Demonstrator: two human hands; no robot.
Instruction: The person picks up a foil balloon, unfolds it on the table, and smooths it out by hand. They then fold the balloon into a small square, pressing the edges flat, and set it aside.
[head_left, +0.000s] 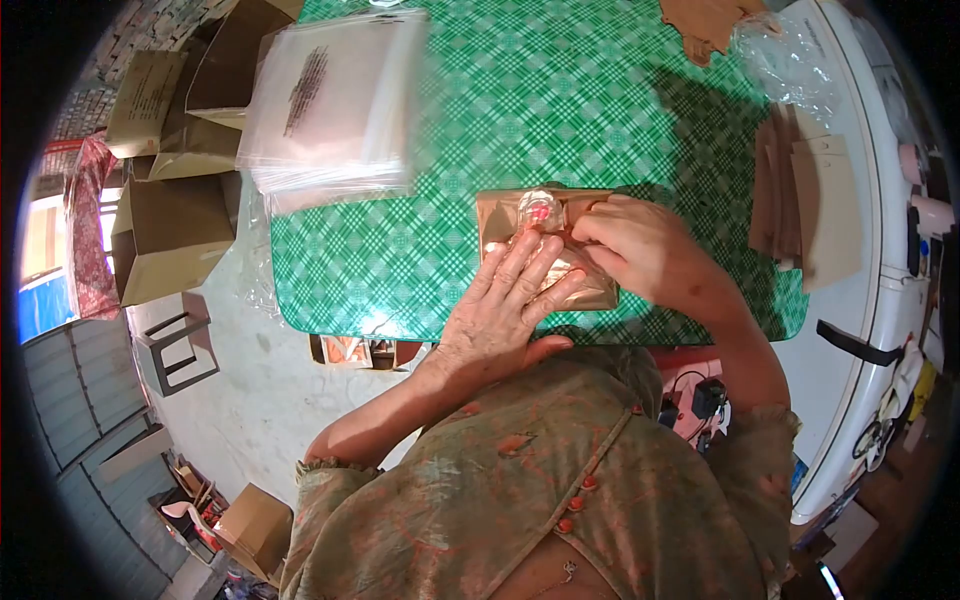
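Observation:
A flat brown package (pixel 497 208) in shiny clear plastic lies near the front edge of the green checked table. On its upper part sits a shiny clear piece with a red spot (pixel 541 212). My left hand (pixel 505 290) rests flat on the package from the lower left, fingers stretched out and thumb apart. At the right side of the package, my right hand (pixel 632 245) has its fingers curled in and closed on the wrapped edge. Its fingertips are partly hidden, and both hands cover much of the package.
A stack of clear plastic bags (pixel 340 100) lies at the table's back left. Brown flat pieces (pixel 790 195) lie at the right edge, with crumpled plastic (pixel 790 60) behind. Open cardboard boxes (pixel 175 230) stand left, and a small grey stool (pixel 178 345) is on the floor.

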